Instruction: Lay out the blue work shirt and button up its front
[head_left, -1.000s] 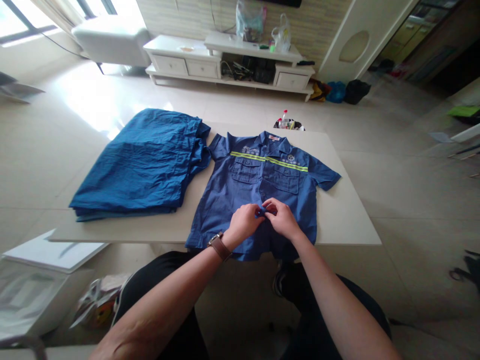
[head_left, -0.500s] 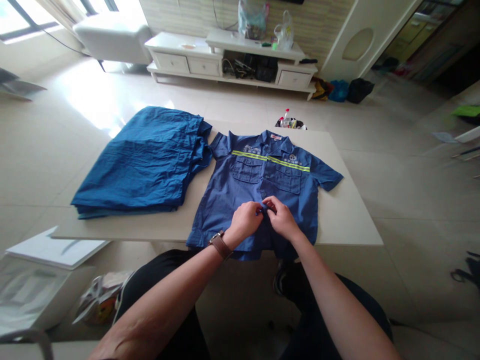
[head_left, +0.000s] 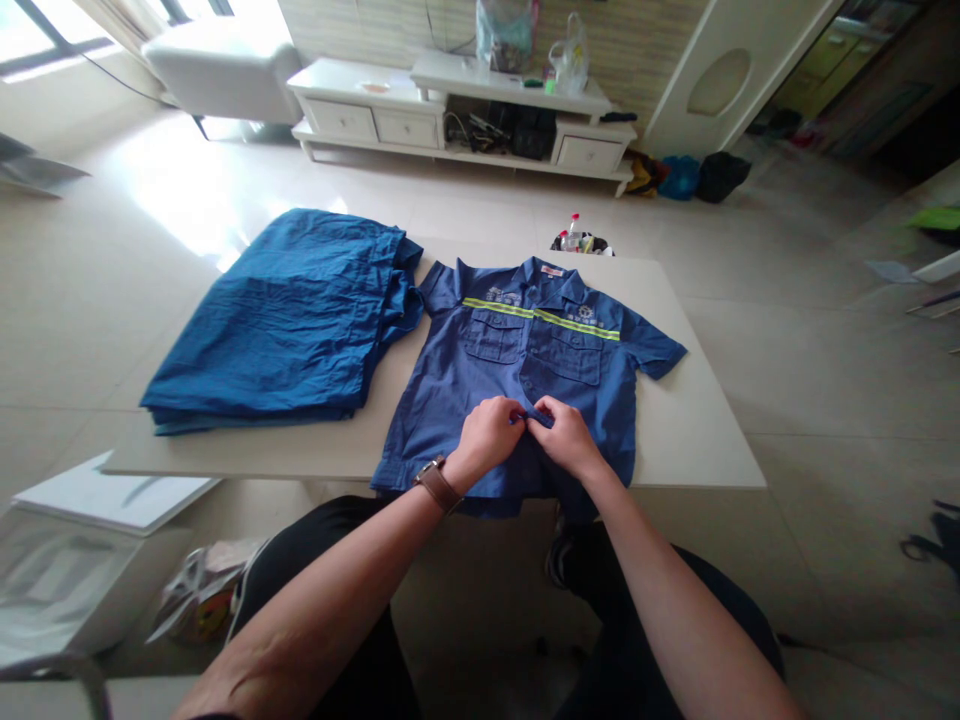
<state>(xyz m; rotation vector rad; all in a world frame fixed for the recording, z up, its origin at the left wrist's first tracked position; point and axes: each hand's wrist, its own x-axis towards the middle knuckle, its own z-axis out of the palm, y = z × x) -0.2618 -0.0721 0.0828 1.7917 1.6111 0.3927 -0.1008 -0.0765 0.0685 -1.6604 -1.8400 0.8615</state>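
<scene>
A blue short-sleeved work shirt (head_left: 442, 400) lies face up, its collar away from me and its hem hanging over the table's near edge. Yellow reflective piping crosses its chest above two flap pockets. My left hand (head_left: 491, 435), with a brown-strapped watch on the wrist, pinches the front placket below the pockets. Close beside it, my right hand (head_left: 564, 437) grips the other side of the placket, lifting a fold of cloth. Whether a button sits between the fingertips is hidden. Left of the shirt rests a folded pile of brighter blue cloth (head_left: 270, 320).
The pale table (head_left: 697, 440) carries the clothes. Beyond its far edge stands a bag with red-capped bottles (head_left: 574, 240). A white TV cabinet (head_left: 337, 85) lines the wall. At lower left are a white box (head_left: 90, 580) and a plastic bag (head_left: 199, 600).
My fingers have shifted slightly at the placket, and the right hand now holds up a more visible fold of cloth. The shirt and pile stay in place.
</scene>
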